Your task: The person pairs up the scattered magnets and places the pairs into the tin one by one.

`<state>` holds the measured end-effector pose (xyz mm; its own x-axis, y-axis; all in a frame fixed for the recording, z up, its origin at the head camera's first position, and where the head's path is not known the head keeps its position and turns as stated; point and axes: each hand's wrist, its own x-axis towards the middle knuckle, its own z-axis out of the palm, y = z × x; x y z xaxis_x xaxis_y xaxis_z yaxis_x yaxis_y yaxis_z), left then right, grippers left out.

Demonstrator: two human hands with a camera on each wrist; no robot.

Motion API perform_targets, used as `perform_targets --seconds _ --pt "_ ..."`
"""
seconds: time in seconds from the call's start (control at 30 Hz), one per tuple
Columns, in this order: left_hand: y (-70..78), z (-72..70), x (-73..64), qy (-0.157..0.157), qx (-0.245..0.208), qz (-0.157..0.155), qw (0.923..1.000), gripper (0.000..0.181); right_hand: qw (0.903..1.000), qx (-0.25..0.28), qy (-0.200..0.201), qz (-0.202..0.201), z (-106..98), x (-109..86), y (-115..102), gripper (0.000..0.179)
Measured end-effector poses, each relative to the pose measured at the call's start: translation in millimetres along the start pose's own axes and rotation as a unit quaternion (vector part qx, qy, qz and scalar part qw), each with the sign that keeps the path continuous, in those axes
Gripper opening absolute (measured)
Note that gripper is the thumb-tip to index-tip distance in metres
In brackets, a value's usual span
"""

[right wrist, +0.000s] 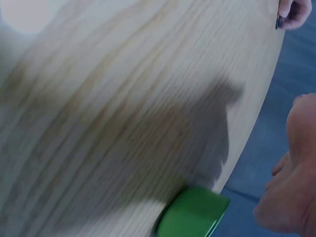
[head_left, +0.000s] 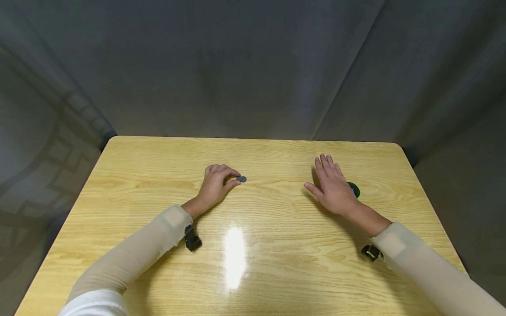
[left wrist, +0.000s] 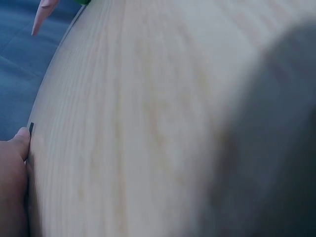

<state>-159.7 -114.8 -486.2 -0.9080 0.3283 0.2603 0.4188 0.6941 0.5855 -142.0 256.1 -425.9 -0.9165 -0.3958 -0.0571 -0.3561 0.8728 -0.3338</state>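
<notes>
My left hand (head_left: pixel 215 184) pinches a small flat dark grey disc (head_left: pixel 242 179) between thumb and forefinger, low over the table left of its middle. In the left wrist view the disc (left wrist: pixel 31 128) shows as a thin dark edge at the thumb tip. On the right, my right hand (head_left: pixel 334 188) is held palm down with straight fingers and the thumb spread, and its shadow falls on the table. Partly hidden behind that hand is a round green container (head_left: pixel 354 189) with a dark top. The right wrist view shows its smooth green side (right wrist: pixel 192 215).
The light wood table (head_left: pixel 276 210) has rounded far corners and a bright glare patch near the front. Dark grey curtains (head_left: pixel 237 70) hang close behind and at both sides. A small black camera (head_left: pixel 192 239) is strapped to the left wrist, another (head_left: pixel 371 253) to the right.
</notes>
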Motion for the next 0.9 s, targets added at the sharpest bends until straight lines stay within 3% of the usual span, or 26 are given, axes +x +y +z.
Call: perform_targets --seconds 0.9 --pt "0.7 -0.5 -2.4 0.009 0.008 0.008 0.9999 0.024 0.9977 0.022 0.048 0.041 -12 -37.4 42 0.084"
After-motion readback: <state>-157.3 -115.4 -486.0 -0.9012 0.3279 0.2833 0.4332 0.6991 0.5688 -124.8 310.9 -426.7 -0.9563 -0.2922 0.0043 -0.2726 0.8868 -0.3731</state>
